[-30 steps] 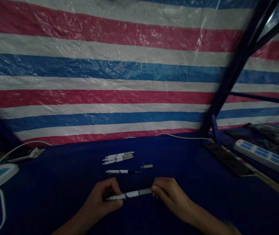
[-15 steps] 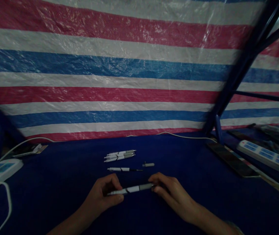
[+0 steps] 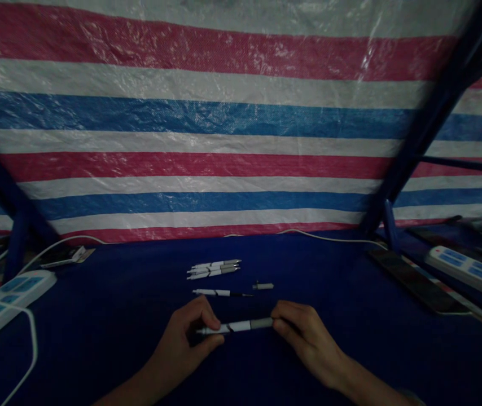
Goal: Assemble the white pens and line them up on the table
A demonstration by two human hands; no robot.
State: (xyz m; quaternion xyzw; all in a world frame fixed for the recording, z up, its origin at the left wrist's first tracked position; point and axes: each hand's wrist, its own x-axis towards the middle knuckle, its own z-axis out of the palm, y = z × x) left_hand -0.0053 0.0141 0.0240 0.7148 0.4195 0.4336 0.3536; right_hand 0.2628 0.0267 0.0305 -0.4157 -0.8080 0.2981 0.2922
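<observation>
A white pen with a grey grip (image 3: 241,326) lies almost level between my two hands, just above the blue table. Thumb and fingers of my left hand (image 3: 194,327) pinch its clip end. At the tip end, my right hand (image 3: 298,327) closes its thumb and forefinger on the end of the grip, hiding the point. Just beyond is a pen without its grip (image 3: 219,293), its dark refill bare. To the right of that lies a loose grey grip (image 3: 263,286) with a tiny part beside it. Several assembled pens (image 3: 213,269) sit in a group farther back.
White power strips stand at the left (image 3: 16,299) and the right (image 3: 469,270). A dark phone-like slab (image 3: 419,282) lies on the right. White cable (image 3: 33,338) loops at the left. Blue frame posts (image 3: 419,129) rise before a striped plastic sheet (image 3: 224,118).
My right thumb and fingertips have closed on the pen's tip end. The whole view has shifted slightly, so things appear farther right. My left hand keeps its pinch.
</observation>
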